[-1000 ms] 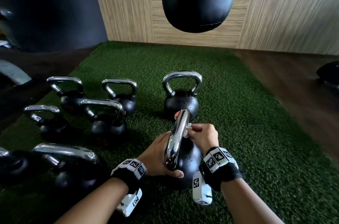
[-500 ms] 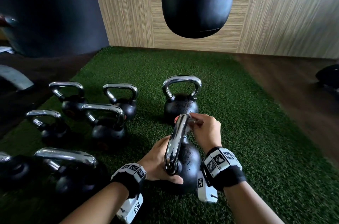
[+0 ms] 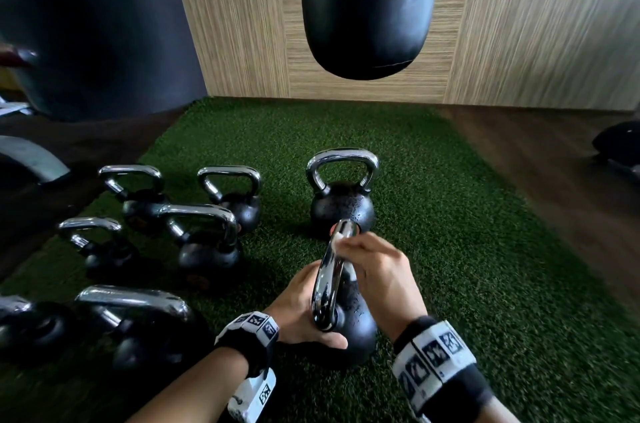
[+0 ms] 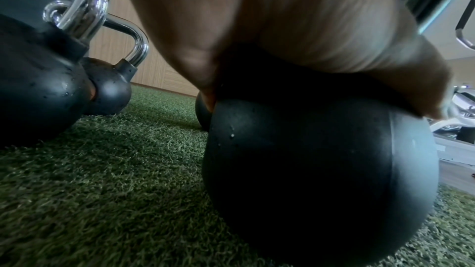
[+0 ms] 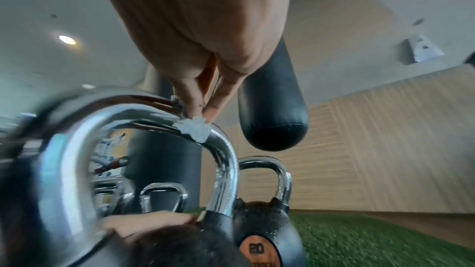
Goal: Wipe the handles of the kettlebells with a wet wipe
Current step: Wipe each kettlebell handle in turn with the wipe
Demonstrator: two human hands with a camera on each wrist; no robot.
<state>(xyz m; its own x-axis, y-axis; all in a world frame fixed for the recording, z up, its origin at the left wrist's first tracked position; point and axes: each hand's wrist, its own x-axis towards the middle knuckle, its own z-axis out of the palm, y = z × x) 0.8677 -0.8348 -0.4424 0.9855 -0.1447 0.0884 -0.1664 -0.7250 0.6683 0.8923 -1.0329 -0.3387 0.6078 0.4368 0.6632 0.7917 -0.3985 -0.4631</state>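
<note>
A black kettlebell point(image 3: 353, 329) with a chrome handle point(image 3: 329, 280) stands on the green turf in front of me. My left hand point(image 3: 298, 311) lies over the left side of its ball point(image 4: 308, 170), fingers wrapped round it. My right hand point(image 3: 374, 266) pinches a small white wet wipe point(image 5: 194, 128) against the far top bend of the handle point(image 5: 144, 113). Only a scrap of the wipe point(image 3: 335, 242) shows in the head view. Another kettlebell point(image 3: 341, 204), marked 20 point(image 5: 257, 249), stands just behind.
Several more kettlebells point(image 3: 204, 242) stand in a cluster on the turf point(image 3: 485, 266) to the left. A black punching bag point(image 3: 367, 7) hangs above the mat's far end before a wooden wall. Dark floor borders the mat on both sides.
My right hand has slid the wipe along the handle from its near-right side up to the far top bend. The left hand stays on the ball.
</note>
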